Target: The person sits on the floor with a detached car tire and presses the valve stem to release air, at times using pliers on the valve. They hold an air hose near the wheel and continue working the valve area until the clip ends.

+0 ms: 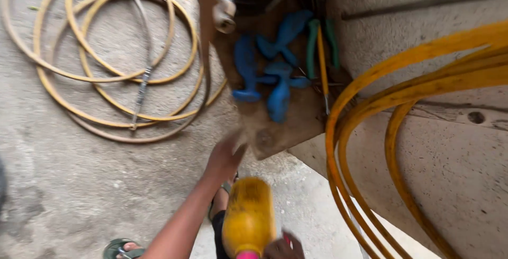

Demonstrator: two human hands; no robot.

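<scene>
Yellow bottle (248,216) in right hand's fingers (283,248)

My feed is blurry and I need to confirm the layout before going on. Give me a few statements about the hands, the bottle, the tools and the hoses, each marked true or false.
1. The right hand grips a yellow bottle. True.
2. The left hand holds one of the blue tools. False: it reaches toward the edge of the brown board that they lie on, and it is too blurred to tell if it touches.
3. A coil of yellow hose lies on the concrete floor at the left. True.
4. The pliers have red handles. False: the handles are green.
5. More yellow hose loops hang at the right, against the concrete wall. True.
</scene>
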